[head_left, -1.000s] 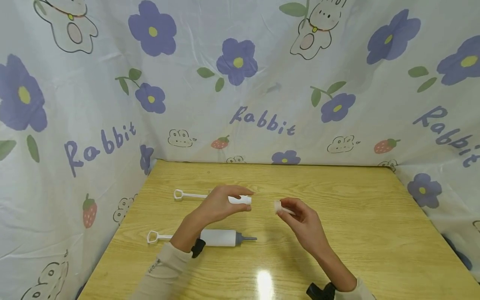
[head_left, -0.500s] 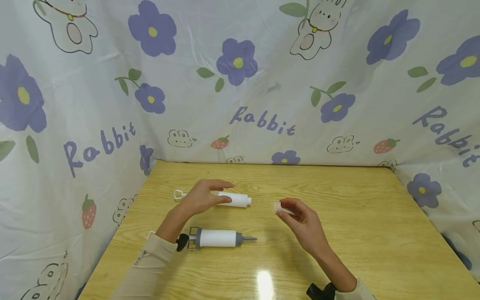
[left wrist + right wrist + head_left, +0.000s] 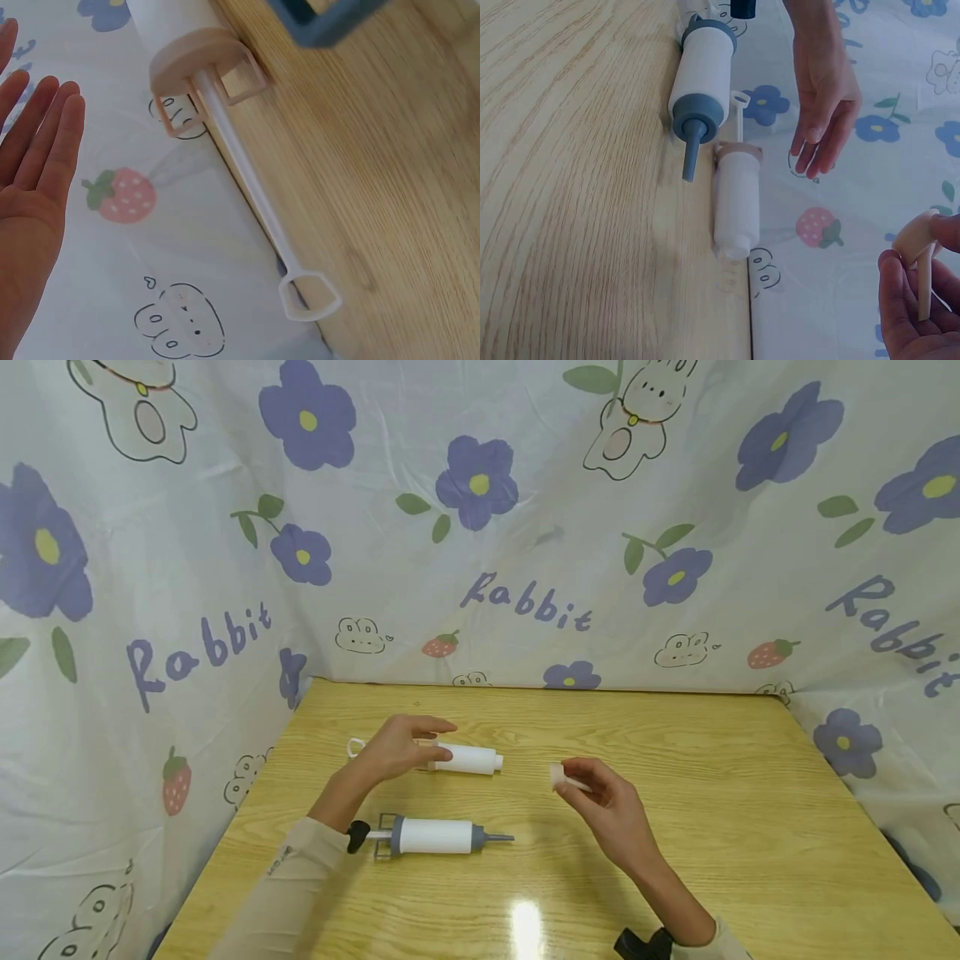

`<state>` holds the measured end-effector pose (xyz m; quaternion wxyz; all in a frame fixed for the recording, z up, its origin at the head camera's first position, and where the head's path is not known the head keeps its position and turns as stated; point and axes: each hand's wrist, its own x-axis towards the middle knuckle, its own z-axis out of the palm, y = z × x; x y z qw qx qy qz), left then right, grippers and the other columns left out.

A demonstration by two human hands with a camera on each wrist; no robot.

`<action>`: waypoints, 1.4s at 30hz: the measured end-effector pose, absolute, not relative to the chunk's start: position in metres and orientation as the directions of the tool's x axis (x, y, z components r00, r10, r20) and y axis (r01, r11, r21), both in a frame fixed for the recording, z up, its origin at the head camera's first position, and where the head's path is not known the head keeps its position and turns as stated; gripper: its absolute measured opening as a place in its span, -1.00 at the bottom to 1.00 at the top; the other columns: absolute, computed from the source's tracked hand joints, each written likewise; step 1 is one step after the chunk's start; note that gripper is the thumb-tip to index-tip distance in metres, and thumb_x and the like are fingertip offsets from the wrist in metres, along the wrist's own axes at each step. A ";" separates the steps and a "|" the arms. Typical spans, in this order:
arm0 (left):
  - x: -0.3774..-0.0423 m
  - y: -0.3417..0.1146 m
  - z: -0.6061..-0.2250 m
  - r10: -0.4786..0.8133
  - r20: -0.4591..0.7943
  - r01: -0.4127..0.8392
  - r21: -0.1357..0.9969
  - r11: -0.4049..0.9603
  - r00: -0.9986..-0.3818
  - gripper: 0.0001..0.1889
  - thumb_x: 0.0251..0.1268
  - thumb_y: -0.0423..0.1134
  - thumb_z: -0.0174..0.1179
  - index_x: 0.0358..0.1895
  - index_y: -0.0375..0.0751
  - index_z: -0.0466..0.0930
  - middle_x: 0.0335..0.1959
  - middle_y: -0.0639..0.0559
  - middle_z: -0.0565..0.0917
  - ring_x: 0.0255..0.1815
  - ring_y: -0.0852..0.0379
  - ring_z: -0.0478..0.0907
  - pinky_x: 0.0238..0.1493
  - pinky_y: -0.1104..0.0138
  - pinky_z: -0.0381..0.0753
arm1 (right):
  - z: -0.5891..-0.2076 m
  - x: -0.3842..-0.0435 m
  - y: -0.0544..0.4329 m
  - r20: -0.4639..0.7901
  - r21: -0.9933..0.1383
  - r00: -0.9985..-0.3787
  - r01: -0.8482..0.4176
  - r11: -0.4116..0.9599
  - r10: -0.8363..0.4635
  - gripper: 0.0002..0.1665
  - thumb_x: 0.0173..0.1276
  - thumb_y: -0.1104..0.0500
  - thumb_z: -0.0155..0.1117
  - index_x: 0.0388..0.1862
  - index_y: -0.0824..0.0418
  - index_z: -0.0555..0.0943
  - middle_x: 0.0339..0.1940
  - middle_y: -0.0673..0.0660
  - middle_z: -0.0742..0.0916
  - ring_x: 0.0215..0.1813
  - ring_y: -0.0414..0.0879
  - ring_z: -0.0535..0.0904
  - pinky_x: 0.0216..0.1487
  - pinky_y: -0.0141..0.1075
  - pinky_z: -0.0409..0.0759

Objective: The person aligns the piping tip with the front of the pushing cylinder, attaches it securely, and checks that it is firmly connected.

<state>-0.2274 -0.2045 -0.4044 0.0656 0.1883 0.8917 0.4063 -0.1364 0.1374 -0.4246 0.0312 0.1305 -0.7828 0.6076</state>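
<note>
A syringe-like tube [image 3: 468, 758] with a white barrel and beige collar lies on the table, its front end uncapped. My left hand [image 3: 390, 747] hovers over its collar end, fingers spread and holding nothing. In the left wrist view, that hand [image 3: 34, 157] is apart from the tube's beige collar [image 3: 199, 56] and its white plunger rod with loop handle [image 3: 311, 296]. My right hand [image 3: 611, 806] pinches a beige nozzle cap [image 3: 557, 775] to the right of the tube. The right wrist view shows the cap's thin spout [image 3: 924, 285] pointing down along the fingers.
Nearer to me lies a second tube [image 3: 437, 836] with a white barrel, grey collar and grey pointed nozzle [image 3: 497, 837]. The wooden table [image 3: 712, 827] ends at a printed curtain [image 3: 525, 552] behind and at both sides.
My left hand has drawn back leftward along the white tube, leaving its barrel in sight. The right hand with the nozzle cap has stayed almost in place.
</note>
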 end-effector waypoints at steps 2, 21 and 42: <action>-0.231 -0.206 -0.405 0.391 0.033 0.286 0.738 0.611 -0.920 -0.49 0.38 -0.10 0.38 0.35 -0.12 0.61 0.38 -0.15 0.61 0.36 -0.30 0.55 0.29 -0.13 0.62 | -0.424 -0.136 0.138 0.203 -0.943 -0.965 -0.238 0.231 -0.164 -0.59 0.50 0.04 0.34 0.24 0.15 0.62 0.23 0.16 0.71 0.20 -0.18 0.70 0.17 -0.44 0.66; -0.263 -0.214 -0.425 0.349 -0.136 0.203 0.601 0.773 -0.927 -0.41 0.28 -0.14 0.47 0.38 -0.10 0.59 0.42 -0.19 0.56 0.47 -0.32 0.43 0.37 -0.17 0.52 | -0.424 -0.135 0.137 0.178 -0.952 -0.972 -0.210 0.224 -0.154 -0.57 0.48 0.03 0.37 0.24 0.16 0.63 0.24 0.16 0.71 0.22 -0.10 0.71 0.17 -0.45 0.66; -0.263 -0.215 -0.439 0.346 -0.162 0.207 0.549 0.810 -0.924 -0.40 0.15 -0.19 0.55 0.30 -0.20 0.64 0.24 -0.15 0.70 0.19 -0.09 0.63 0.27 -0.01 0.60 | -0.422 -0.136 0.134 0.147 -0.956 -0.978 -0.178 0.233 -0.147 -0.56 0.47 0.00 0.37 0.23 0.13 0.63 0.25 0.15 0.70 0.28 0.07 0.68 0.18 -0.46 0.64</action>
